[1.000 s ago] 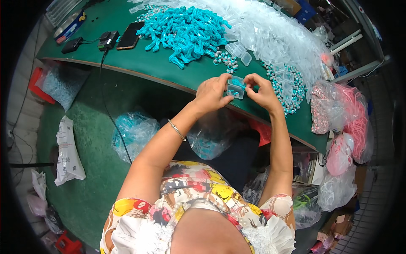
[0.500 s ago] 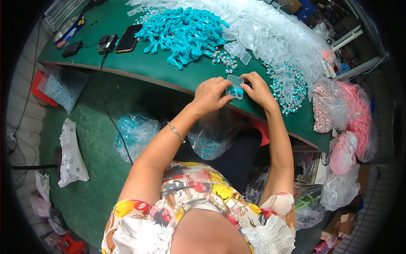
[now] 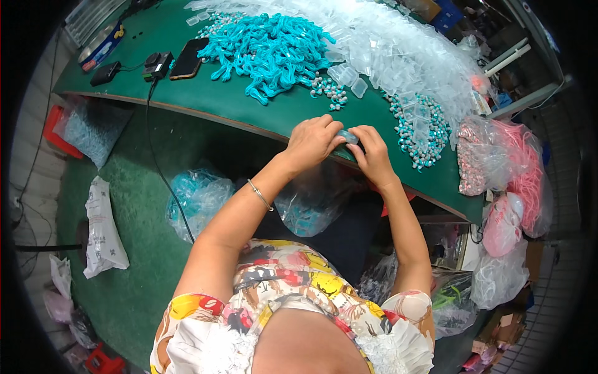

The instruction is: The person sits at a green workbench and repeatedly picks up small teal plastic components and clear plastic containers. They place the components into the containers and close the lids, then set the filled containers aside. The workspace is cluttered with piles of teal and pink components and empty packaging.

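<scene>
A small clear plastic box [image 3: 347, 136] is pinched by the bare left hand [image 3: 311, 142] and right hand [image 3: 372, 153]; if pressed crooked, it may be dropped.

The counter [image 3: 215, 96] has a smooth green top with a thin brownish front edge. Toward its left end lie a round container [image 3: 99, 47] with a blue side, a small black box [image 3: 105, 73], a dark device [image 3: 157, 65] whose black cable [image 3: 151, 93] drops over the edge, and a dark phone [image 3: 189, 59] placed flat. Just beside the phone spreads a tangled pile of turquoise cords [image 3: 268, 53]. A large heap of clear plastic cases [image 3: 398, 47] covers the far side. Small grey-and-turquoise beads [image 3: 420, 134] lie scattered at the right, with a smaller cluster [image 3: 329, 93] near the cords.
</scene>
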Demonstrator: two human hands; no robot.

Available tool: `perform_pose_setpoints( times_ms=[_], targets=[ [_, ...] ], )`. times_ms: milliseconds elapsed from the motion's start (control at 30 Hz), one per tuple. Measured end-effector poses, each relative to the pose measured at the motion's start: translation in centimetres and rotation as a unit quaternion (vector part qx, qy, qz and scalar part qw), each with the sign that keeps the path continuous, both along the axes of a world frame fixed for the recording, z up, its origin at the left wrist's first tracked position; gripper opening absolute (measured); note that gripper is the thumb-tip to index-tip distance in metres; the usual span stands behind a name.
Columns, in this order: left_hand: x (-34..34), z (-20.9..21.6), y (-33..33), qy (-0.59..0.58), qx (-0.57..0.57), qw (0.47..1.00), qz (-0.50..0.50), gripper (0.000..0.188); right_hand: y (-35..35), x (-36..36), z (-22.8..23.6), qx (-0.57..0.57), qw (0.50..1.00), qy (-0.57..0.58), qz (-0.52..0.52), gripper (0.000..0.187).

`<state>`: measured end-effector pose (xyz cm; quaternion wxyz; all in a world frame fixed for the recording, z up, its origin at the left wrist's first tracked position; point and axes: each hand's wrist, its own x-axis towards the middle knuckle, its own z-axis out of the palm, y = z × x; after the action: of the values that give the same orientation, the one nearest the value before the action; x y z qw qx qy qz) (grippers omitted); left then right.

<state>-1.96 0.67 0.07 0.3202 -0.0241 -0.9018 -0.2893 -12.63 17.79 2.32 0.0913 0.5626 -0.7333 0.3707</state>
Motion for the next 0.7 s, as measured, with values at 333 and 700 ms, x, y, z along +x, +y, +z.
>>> perform_pose_setpoints(
  times_ms=[333,700],
  targets=[
    [0.6,-0.2,-0.2,0.021,0.09,0.996,-0.008,0.021,-2.1,-4.0,0.6,0.061,0.934,-0.333,0.111,0.018],
    [3.9,-1.7,4.2,-0.004,0.007,0.998,-0.054,0.025,-6.6,-11.1,-2.4,0.043,0.954,0.151,-0.254,0.03]
  ],
)
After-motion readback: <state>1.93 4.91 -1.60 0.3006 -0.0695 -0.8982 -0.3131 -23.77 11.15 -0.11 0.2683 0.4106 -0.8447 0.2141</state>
